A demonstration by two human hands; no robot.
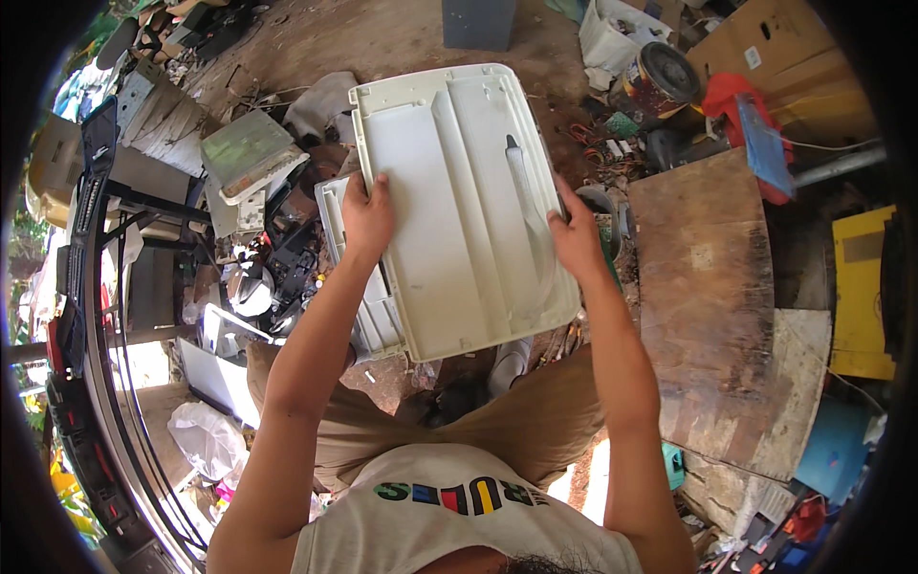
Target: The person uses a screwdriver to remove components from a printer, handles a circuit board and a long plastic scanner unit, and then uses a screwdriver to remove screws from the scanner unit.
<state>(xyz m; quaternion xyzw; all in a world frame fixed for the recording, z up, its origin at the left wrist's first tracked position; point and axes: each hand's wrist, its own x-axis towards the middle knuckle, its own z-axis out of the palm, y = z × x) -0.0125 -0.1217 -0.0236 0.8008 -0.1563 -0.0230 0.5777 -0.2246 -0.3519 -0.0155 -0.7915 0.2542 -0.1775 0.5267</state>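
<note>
A large off-white plastic panel [430,210], like an appliance cover with raised ribs and a rim, is held up between my two hands above my lap. My left hand [368,215] grips its left edge, thumb lying on the face and fingers mostly hidden. On the opposite edge, my right hand [577,234] clasps the rim, its fingertips partly out of sight. A dark slot with a pale streak runs down the panel's right half. Behind and below its left side shows another pale plastic piece [380,320], partly covered.
A stained wooden board [703,258] lies to the right. Dark electronic scraps [287,273] are heaped at the left, near a greenish clear-topped box [247,143]. A black metal frame [105,287] stands far left. Cardboard [775,57] and a paint bucket [660,77] sit at the upper right.
</note>
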